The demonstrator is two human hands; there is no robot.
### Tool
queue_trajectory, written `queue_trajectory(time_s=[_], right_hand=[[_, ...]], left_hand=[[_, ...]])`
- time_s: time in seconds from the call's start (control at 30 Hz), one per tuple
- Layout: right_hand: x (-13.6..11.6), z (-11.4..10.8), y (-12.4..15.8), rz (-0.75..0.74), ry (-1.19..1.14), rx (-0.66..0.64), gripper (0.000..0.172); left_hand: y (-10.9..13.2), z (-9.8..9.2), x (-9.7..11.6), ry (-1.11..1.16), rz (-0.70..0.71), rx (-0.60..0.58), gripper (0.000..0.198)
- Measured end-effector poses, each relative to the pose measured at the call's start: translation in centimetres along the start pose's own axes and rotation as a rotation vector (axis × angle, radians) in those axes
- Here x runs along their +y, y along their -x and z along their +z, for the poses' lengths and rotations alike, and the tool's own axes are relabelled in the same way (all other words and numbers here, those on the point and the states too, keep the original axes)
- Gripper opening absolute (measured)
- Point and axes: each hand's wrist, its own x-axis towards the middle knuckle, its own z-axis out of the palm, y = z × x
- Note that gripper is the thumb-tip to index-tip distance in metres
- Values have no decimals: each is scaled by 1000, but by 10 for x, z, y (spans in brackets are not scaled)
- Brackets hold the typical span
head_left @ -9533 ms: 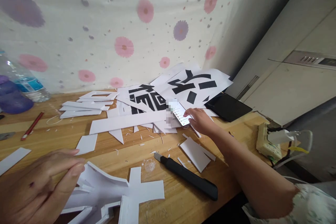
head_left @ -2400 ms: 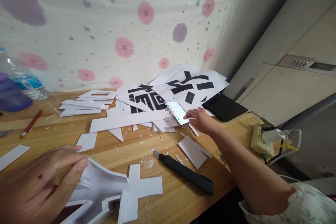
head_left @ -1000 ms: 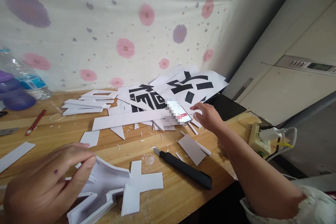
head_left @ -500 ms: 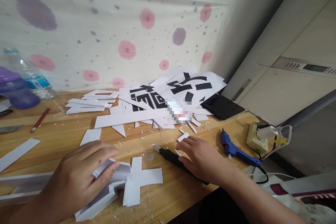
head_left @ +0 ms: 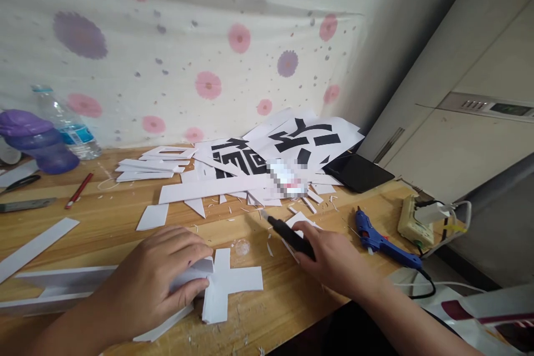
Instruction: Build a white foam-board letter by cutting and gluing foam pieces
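Note:
A white foam board piece [head_left: 245, 279] with a cross-shaped end and raised side walls lies on the wooden table. Over its walled part bends my left hand [head_left: 158, 272], thumb and fingers closed on a wall; the hand hides much of the piece. My right hand [head_left: 334, 256] grips a black-handled craft knife [head_left: 291, 235], its blade pointing up and left above the table. Beneath the knife and right hand are a small white board piece [head_left: 301, 218] and thin strips.
A blue glue gun [head_left: 377, 242] lies at right beside a power strip [head_left: 413, 222]. Patterned paper sheets [head_left: 308, 136] and white offcuts [head_left: 150, 169] sit toward the wall. At left are a purple-lidded bottle [head_left: 37, 144], a clear water bottle [head_left: 79, 133] and a red pencil [head_left: 79, 190].
My right hand has taken hold of the craft knife and lifted it from the table. My left hand has shifted right and closed over the foam board piece. The view has turned slightly left.

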Motion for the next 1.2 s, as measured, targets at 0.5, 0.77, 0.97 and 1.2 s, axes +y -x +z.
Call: queue_trajectory(time_s=[0.5,0.77,0.97,1.2], right_hand=[[19,7,-6,-4,48,51,34],[14,11,-11,-50,5,68,41],[6,11,-14,-79,-26,41,41],[4,12,-15,-121,-10,42,41]], left_hand=[[0,-3,-1,-5,-35,-119,33],[-2,-7,0,2,-43,-154,42],[2,-6,-2,-7,-79,-183,48],[4,-4,-2,23,-147,-256,60]])
